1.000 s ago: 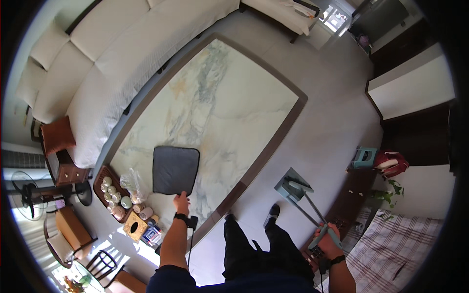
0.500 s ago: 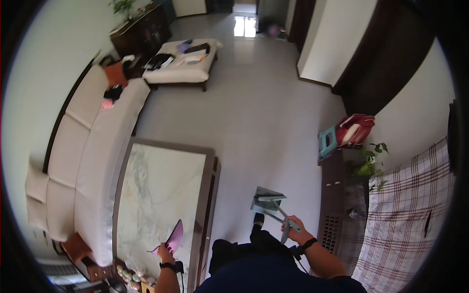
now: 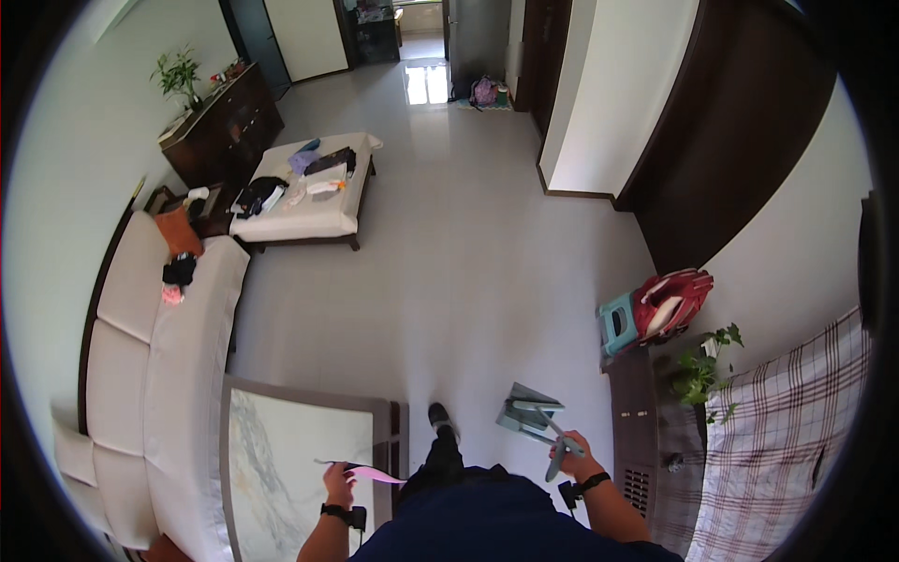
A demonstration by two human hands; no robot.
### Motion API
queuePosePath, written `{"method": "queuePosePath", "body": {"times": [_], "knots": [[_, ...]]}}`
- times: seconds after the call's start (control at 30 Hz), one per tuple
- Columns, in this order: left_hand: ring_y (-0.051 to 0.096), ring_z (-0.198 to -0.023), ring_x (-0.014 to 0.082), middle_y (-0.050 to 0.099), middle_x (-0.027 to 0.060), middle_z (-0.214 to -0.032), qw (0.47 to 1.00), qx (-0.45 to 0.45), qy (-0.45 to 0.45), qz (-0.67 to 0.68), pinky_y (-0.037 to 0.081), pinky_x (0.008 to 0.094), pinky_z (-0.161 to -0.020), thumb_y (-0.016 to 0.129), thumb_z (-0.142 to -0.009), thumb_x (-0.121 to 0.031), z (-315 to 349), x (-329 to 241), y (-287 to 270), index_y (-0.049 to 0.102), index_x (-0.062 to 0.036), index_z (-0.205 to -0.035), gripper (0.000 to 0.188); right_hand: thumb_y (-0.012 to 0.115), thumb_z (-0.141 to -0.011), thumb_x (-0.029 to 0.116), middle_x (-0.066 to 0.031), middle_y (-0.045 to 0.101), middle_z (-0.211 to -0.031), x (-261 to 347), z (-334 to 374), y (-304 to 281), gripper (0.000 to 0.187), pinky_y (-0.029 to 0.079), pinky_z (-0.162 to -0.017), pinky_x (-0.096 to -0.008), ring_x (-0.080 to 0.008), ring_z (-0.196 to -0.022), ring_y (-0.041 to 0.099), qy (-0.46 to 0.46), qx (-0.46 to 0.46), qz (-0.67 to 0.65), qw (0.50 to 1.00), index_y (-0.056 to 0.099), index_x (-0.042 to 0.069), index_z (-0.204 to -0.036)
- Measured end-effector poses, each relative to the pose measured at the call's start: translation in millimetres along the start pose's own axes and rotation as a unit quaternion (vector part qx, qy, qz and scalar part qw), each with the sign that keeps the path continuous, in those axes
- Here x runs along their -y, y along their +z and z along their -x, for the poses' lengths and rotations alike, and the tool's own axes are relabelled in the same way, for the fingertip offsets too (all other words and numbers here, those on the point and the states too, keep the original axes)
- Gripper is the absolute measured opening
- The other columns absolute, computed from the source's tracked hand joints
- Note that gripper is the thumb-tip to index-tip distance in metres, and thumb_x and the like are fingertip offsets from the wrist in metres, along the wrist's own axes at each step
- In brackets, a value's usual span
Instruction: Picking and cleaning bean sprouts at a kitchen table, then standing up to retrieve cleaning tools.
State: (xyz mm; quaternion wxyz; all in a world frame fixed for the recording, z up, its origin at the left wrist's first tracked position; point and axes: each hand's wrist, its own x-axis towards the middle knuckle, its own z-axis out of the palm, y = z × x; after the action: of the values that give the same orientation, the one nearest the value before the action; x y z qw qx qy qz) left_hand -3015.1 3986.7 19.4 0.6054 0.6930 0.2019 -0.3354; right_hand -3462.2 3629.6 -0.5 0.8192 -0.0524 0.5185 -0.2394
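Note:
My left hand (image 3: 339, 482) is closed on the edge of a thin pink sheet with a dark rim (image 3: 377, 475); its exact kind does not show. It is held above the marble-topped coffee table (image 3: 257, 468). At my right, my right hand (image 3: 582, 461) grips the handles of a grey-green dustpan (image 3: 516, 419) and what looks like a matching hand brush (image 3: 536, 406). The pan hangs out in front of my legs, over or close to the floor; I cannot tell whether it touches. My foot (image 3: 439, 414) shows between table and dustpan.
A long beige sofa (image 3: 197, 328) runs along the left. Farther off stands a low upholstered bench (image 3: 309, 220) with clothes on it. On the right are a blue stool (image 3: 617, 327), a red backpack (image 3: 674, 304), a dark cabinet (image 3: 629, 403) and a green plant (image 3: 698, 375). Grey floor (image 3: 449, 281) stretches ahead.
I have moved forward past the coffee table, and the view reaches farther into the room. The pink sheet has swung from upright to nearly flat. The dustpan stays in my right hand.

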Motion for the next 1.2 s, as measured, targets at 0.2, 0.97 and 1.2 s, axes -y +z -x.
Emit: {"method": "queuePosePath", "body": {"times": [0.2, 0.97, 1.2], "knots": [[0.059, -0.067, 0.0144, 0.059, 0.0027, -0.075, 0.989, 0.105, 0.000, -0.106, 0.046, 0.0282, -0.052, 0.064, -0.085, -0.017, -85.3, -130.0, 137.8, 0.061, -0.0092, -0.089, 0.009, 0.059, -0.084, 0.026, -0.0160, 0.054, -0.073, 48.5, -41.6, 66.0, 0.026, 0.051, -0.063, -0.0435, -0.0314, -0.067, 0.056, -0.058, -0.024, -0.045, 0.997, 0.055, 0.001, -0.085], [0.055, -0.058, 0.0144, 0.055, 0.0047, -0.068, 0.992, -0.053, -0.039, -0.104, 0.043, 0.0280, -0.045, 0.068, -0.079, -0.017, -342.7, -374.8, 421.6, 0.060, -0.0043, -0.082, 0.015, 0.061, -0.077, 0.031, -0.0163, 0.050, -0.080, 338.6, -406.8, 391.7, 0.033, 0.048, -0.067, -0.0478, -0.0346, -0.069, 0.052, 0.054, -0.088, -0.074, 0.992, 0.052, 0.001, -0.083], [0.060, -0.058, 0.0183, 0.063, 0.0088, -0.073, 0.988, -0.047, -0.102, -0.104, 0.045, 0.0311, -0.043, 0.068, -0.079, -0.015, -464.8, -429.3, 499.3, 0.063, 0.0001, -0.087, 0.018, 0.060, -0.079, 0.032, -0.0149, 0.052, -0.079, 414.8, -512.0, 526.4, 0.032, 0.048, -0.065, -0.0479, -0.0338, -0.069, 0.052, 0.031, -0.075, -0.073, 0.994, 0.054, 0.002, -0.083]]}}
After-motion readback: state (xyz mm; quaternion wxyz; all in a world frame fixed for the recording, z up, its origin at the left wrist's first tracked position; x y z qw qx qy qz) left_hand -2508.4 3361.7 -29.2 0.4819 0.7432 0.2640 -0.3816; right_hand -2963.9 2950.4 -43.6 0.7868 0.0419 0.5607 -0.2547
